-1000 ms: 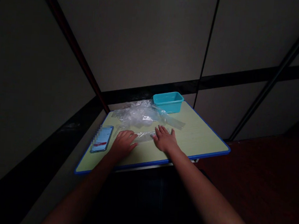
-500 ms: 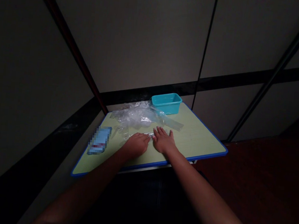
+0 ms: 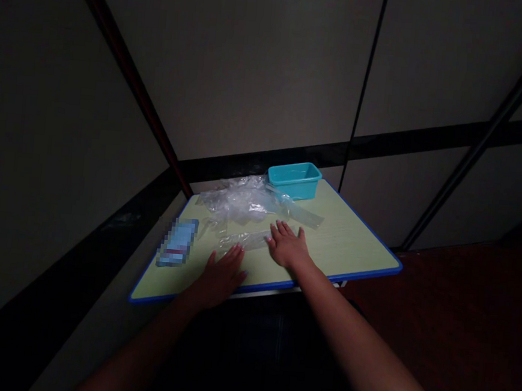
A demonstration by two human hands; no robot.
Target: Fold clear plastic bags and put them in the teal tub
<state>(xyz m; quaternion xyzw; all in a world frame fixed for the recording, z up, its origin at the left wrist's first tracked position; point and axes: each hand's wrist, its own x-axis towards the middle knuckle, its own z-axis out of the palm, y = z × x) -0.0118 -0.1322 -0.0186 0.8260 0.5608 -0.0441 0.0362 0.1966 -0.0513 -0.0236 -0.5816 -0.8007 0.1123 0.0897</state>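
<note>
A narrow clear plastic bag (image 3: 251, 240) lies flat near the middle of the light green table (image 3: 348, 241). On its right end rests my right hand (image 3: 286, 246), palm down with the fingers spread. My left hand (image 3: 224, 276) is open too, over the table's front edge, its fingertips at or just below the bag's left part; whether they touch it I cannot tell. Behind the bag spreads a heap of crumpled clear plastic bags (image 3: 247, 200), with a flat strip reaching out to the right.
A turquoise bin (image 3: 294, 183) stands at the table's back edge, beside the heap. At the left edge lies a blue, blurred-out flat object (image 3: 178, 243). Wall panels rise behind the table, whose rim is blue.
My left hand has moved back toward the front edge and left, off the plastic, and its fingers have spread. More of the narrow bag shows. My right hand stays nearly in place.
</note>
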